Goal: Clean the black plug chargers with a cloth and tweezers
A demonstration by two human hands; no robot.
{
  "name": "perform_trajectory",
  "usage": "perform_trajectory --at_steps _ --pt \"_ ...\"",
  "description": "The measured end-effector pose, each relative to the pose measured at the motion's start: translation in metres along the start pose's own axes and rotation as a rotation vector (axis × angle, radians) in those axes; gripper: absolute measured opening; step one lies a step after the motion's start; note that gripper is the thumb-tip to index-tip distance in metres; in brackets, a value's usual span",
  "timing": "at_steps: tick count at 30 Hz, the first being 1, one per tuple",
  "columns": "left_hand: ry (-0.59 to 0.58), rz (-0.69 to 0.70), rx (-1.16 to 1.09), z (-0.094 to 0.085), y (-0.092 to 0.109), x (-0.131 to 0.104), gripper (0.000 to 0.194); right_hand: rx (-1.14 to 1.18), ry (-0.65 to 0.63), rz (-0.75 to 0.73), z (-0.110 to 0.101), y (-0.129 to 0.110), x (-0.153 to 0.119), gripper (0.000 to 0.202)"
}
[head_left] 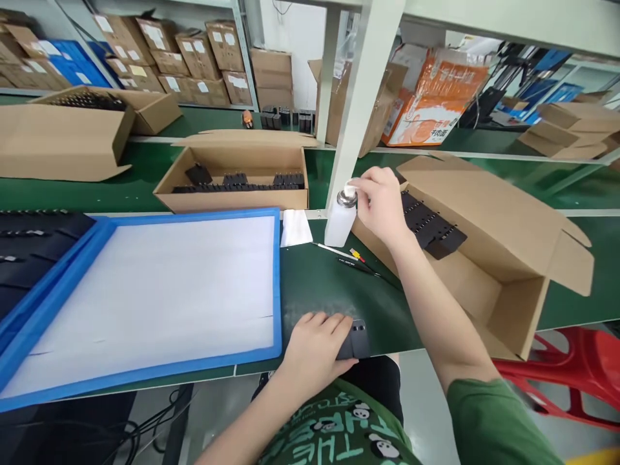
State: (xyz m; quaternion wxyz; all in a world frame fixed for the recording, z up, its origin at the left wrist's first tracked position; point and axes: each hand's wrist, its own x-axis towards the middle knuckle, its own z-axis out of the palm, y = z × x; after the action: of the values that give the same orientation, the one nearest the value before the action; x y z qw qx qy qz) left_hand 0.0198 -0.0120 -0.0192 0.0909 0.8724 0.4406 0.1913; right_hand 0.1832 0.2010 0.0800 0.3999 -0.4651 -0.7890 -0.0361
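My left hand [317, 345] is closed around a flat black rectangular piece [358, 339] with rounded corners and small dark openings, at the table's front edge. My right hand [380, 203] is raised over a white bottle [340, 223] with a metal collar. Its fingers pinch a small white wad [349, 189], perhaps cloth, against the bottle's top. A folded white cloth [296, 227] lies left of the bottle. Beside the bottle's base are a thin white stick [334, 250], black tweezers [358, 265] and a yellow-and-red tipped item [357, 255].
An open carton [498, 290] on the right holds black pieces [431, 223]. Another carton [232, 201] stands behind the blue-rimmed white tray [194, 284]. Black parts [39, 252] fill the far left. A white post [365, 84] rises behind the bottle. A red stool [576, 368] stands right.
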Motion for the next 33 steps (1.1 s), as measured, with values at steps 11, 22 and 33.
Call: perform_trajectory --at_steps 11,22,33 --pt "0.010 0.005 -0.023 -0.001 0.000 0.001 0.060 -0.186 -0.071 -0.110 -0.024 0.004 0.003 0.034" --pt "-0.029 0.028 0.002 -0.008 0.000 0.001 0.055 -0.165 0.019 -0.058 -0.060 -0.029 -0.037 0.028" --pt "0.023 0.070 0.042 -0.013 0.001 0.004 0.038 -0.205 -0.108 0.037 -0.074 -0.083 -0.251 0.034"
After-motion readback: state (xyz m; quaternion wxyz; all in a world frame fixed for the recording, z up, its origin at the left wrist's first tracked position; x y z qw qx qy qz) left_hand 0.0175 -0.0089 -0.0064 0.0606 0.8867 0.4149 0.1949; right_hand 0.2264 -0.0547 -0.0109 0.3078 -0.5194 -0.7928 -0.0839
